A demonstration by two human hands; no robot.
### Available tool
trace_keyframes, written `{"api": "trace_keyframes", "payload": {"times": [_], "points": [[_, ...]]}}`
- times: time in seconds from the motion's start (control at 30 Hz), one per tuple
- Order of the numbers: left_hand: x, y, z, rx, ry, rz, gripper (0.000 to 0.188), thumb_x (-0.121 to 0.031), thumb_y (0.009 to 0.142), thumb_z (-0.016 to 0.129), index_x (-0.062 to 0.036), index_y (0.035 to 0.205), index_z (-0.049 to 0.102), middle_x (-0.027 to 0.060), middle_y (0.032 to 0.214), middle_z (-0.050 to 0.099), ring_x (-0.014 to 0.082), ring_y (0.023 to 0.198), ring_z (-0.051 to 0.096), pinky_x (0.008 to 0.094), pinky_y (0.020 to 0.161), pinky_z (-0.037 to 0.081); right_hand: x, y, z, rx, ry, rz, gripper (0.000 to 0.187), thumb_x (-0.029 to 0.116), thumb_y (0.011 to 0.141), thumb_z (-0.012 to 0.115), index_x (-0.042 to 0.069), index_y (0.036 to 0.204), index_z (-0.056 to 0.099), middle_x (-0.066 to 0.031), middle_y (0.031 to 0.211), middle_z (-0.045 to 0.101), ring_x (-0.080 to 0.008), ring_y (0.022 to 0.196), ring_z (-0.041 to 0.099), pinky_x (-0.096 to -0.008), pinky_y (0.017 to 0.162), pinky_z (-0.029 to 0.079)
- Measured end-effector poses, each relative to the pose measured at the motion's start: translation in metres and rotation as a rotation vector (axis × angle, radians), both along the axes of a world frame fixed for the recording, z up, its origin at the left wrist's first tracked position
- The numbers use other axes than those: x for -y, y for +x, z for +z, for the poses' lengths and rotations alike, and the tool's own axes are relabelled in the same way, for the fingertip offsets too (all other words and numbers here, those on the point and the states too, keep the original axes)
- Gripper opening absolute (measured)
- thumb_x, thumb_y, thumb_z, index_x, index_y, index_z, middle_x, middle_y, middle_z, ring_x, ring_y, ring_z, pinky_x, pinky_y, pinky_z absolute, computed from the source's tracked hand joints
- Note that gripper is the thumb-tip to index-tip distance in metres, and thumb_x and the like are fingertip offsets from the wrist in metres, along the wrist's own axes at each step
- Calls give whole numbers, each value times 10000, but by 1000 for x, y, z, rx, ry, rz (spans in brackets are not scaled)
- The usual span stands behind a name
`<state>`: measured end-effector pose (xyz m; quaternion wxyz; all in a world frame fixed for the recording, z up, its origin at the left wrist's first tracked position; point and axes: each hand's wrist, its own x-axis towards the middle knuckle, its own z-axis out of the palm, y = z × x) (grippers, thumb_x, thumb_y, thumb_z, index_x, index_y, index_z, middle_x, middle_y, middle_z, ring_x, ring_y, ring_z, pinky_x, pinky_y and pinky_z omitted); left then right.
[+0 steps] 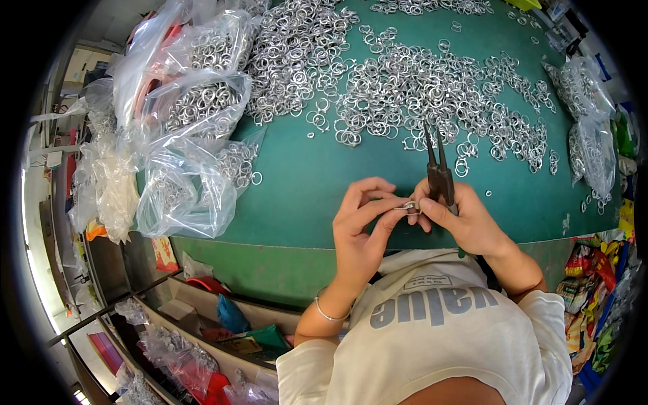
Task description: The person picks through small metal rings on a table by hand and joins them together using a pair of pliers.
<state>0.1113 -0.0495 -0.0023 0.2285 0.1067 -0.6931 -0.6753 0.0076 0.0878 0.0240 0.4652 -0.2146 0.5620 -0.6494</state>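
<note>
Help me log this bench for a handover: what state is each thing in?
Left hand: pinching a metal ring.
Right hand: holding pliers, fingertips at the metal ring.
Metal ring: held above the table.
Pliers: tips apart.
Loose rings: heaped across the table.
Left clear bags: rings inside, plastic crumpled.
Right clear bags: rings inside.
Bangle: worn on left arm.

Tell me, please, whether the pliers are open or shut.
Open: the pliers in the right hand spread apart toward their points, leaving a visible gap.
</note>
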Motion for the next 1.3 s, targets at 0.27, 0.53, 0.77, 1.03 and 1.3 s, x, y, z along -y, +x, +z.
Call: {"api": "trace_keyframes", "payload": {"times": [0.27, 0.53, 0.77, 1.03, 1.3], "points": [[-17, 2, -4, 31, 100, 164, 133, 39, 804, 605, 44, 928, 651, 123, 920, 586, 130, 728, 563, 219, 631, 468, 2, 2, 1, 36, 35, -3, 135, 170, 924, 480, 36, 903, 476, -10, 745, 497, -60, 649, 443, -208, 590, 376], [-18, -5, -12, -136, 293, 244, 107, 56, 811, 584, 47, 907, 629, 163, 1033, 558, 203, 892, 576, 285, 767, 485, 2, 0, 6, -372, 211, -135, 157, 169, 894, 528, 15, 891, 499, -5, 668, 501, -74, 595, 464, -224, 542, 371], [-14, -9, -9, -181, 494, 245, 134, 88, 808, 564, 51, 921, 627, 201, 1163, 519, 238, 990, 563, 305, 866, 461, -6, 6, 23, -265, 208, 62, 177, 154, 870, 562, -4, 932, 513, -59, 595, 518, -118, 520, 488, -252, 497, 367], [-18, -9, -6, -202, 550, 280, 169, -13, 865, 542, 53, 1009, 599, 205, 1100, 581, 272, 1031, 561, 341, 894, 444, -8, 9, 19, -281, 207, 175, 231, 174, 873, 560, 8, 1021, 500, -63, 582, 436, -122, 490, 390, -283, 471, 298], [-22, -8, -6, -268, 380, 282, 172, 33, 858, 520, 59, 1016, 582, 251, 1091, 575, 328, 995, 584, 414, 903, 458, -6, 11, 21, -275, 235, 203, 356, 232, 910, 478, -4, 1176, 460, -116, 652, 511, -172, 529, 467, -308, 514, 354]]}}
